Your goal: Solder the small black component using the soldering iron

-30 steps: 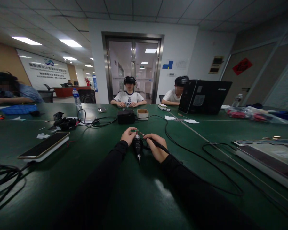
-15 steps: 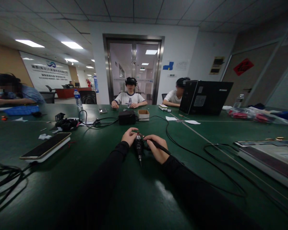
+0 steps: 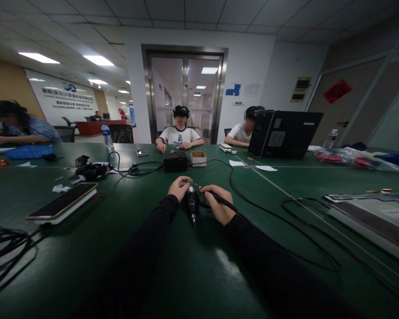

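Green tabletop (image 3: 186,274): both hands are carried above or on it, with a black box (image 3: 175,163) and a small carton (image 3: 198,161) set beyond the fingertips.
Left fingers: on the left hand (image 3: 177,190), thumb and forefinger are closed on a small green piece (image 3: 190,181).
Right fingers: on the right hand (image 3: 218,204), they are clamped pen-fashion round a black handle (image 3: 226,204), its thin end aimed at the left fingertips; whether the piece is touched cannot be told.
Tapered black tool (image 3: 192,204): laid between the hands, its metal tip pointed away from the left fingertips.
Slip risk: the piece could be pushed from the pinch by sideways pressure, its grip being small.
Jab risk: the left fingertips could be struck, being so near the thin end.
Snag risk: the handle could be tugged off line if its cable (image 3: 339,266) were caught.
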